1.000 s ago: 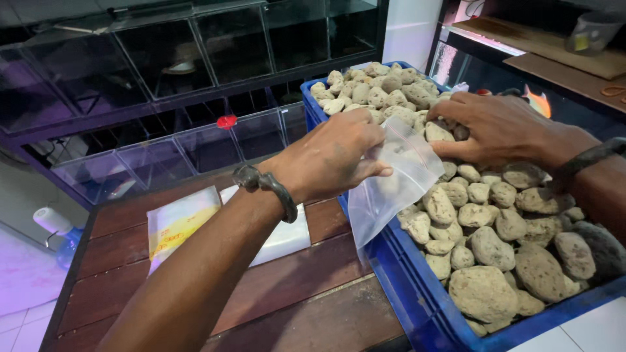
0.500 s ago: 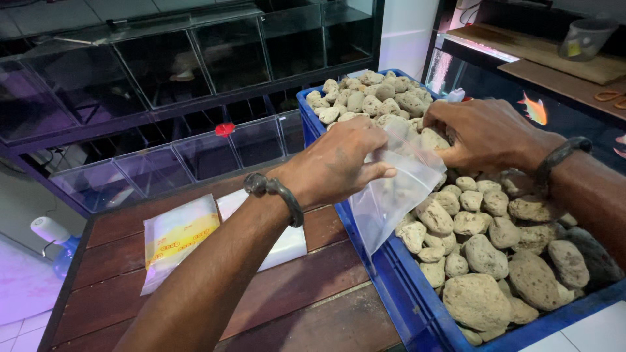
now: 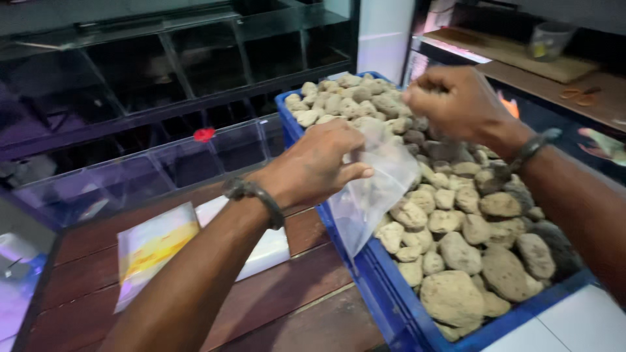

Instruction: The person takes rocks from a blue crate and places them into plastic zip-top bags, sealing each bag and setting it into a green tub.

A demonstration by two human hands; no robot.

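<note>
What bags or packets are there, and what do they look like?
Clear bag: held up by the left hand over the blue crate of stones, see-through, floppy, open at the top.
Yellow packet: flat on the wooden table, left of the crate, rectangular, shiny yellow and white.
White packet: flat beside the yellow one, partly under the left arm, plain white.

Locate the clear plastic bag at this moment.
In the head view the clear plastic bag hangs centre frame from the left hand, over the near left edge of the blue crate of pale stones.
</note>
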